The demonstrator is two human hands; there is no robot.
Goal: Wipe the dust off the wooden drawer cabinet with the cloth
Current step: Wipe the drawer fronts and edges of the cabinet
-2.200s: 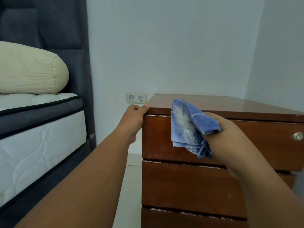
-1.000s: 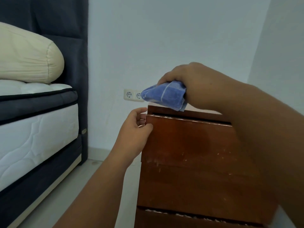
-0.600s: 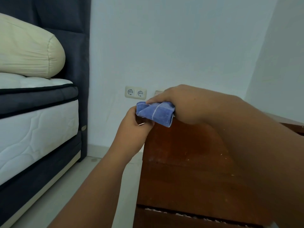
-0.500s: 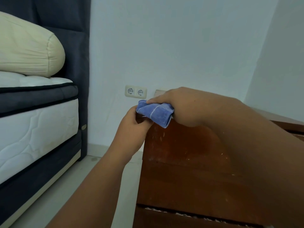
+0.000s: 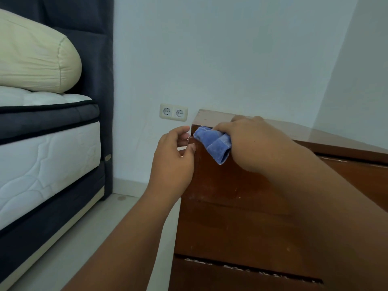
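a cream pillow [image 5: 35,57] lies on the bed [image 5: 46,156] at far left, with a double wall socket [image 5: 173,112] further right. the left hand [image 5: 174,160] curls its fingers [image 5: 183,136] loosely round the top left corner of the wooden drawer cabinet [image 5: 231,206]. the right hand [image 5: 254,143] has its fingers closed on the bunched blue cloth [image 5: 214,143], pressed against that corner.

Open floor [image 5: 130,217] is sitting between the bed [image 5: 48,156] and cabinet [image 5: 231,206], wall [image 5: 231,59] blocking right behind.
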